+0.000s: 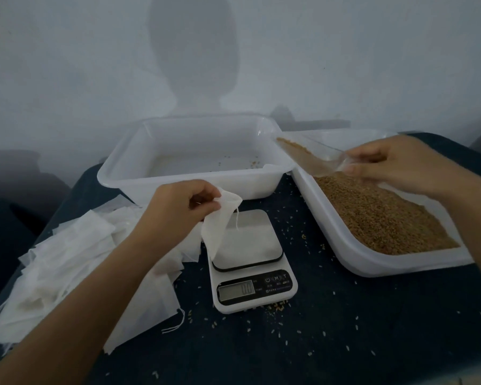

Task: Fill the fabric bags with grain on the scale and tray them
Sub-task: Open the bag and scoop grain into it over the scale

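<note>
Bag: my left hand (pixel 178 207) pinches the rim of one white fabric bag (pixel 220 220) and holds it up so it hangs down onto the plate of the scale (pixel 250 262); its drawstring dangles over the plate.
Scoop: my right hand (pixel 400 165) grips the handle of a clear scoop (pixel 311 157), carrying grain to the right of the scale and behind it.
Grain: the big heap sits in the grain tray (pixel 372 262), to the right of the scale.
Empty tray: the white tray (pixel 139 179) behind the scale holds only a few stray kernels, no filled bags yet.
Spare bags: a loose pile of bags (pixel 67 268) lies left of the scale.
Display: lit, but too blurred for me to read.
How I'd do it: spread the mouth wider before tipping, I reckon; it looks half closed. Bring the scoop's lip right over the opening, pour slowly and watch the reading.
Risk: kernels already dot the dark cloth (pixel 331 329) around the scale, so a fast pour would likely spill more.
</note>
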Demonstrator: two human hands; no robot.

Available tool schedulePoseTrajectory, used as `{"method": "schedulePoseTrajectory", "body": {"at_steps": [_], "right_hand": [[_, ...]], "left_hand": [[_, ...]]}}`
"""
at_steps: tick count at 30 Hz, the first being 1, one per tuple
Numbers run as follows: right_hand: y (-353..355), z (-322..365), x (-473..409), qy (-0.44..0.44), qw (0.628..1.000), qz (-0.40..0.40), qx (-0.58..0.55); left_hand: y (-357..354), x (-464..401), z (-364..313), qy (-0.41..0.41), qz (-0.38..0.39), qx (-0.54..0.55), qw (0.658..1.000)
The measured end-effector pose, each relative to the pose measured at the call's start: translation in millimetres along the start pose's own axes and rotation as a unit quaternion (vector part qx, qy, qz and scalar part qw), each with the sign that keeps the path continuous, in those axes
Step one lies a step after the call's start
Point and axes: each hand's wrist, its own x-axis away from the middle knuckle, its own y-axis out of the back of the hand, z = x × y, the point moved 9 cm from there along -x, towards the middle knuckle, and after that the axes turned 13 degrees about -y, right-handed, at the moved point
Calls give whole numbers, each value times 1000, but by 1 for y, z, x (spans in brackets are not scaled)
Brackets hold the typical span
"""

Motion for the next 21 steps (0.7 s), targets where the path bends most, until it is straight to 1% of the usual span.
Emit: {"method": "schedulePoseTrajectory", "body": {"at_steps": [4,9,13,17,21], "right_hand": [[-28,29,11,47,994,98,-25],[-58,45,21,113,978,172,24],[-68,48,26,135,968,197,78],[-73,48,29,145,959,218,109],[-73,49,32,156,952,228,131]], "left_hand": [[5,-1,7,-3,36,-10,999],[-1,2,5,-47,100,-48,993],[-6,5,3,-53,103,-33,993],[-13,8,4,-53,115,-30,991],[-17,10,2,-63,111,-23,992]]}}
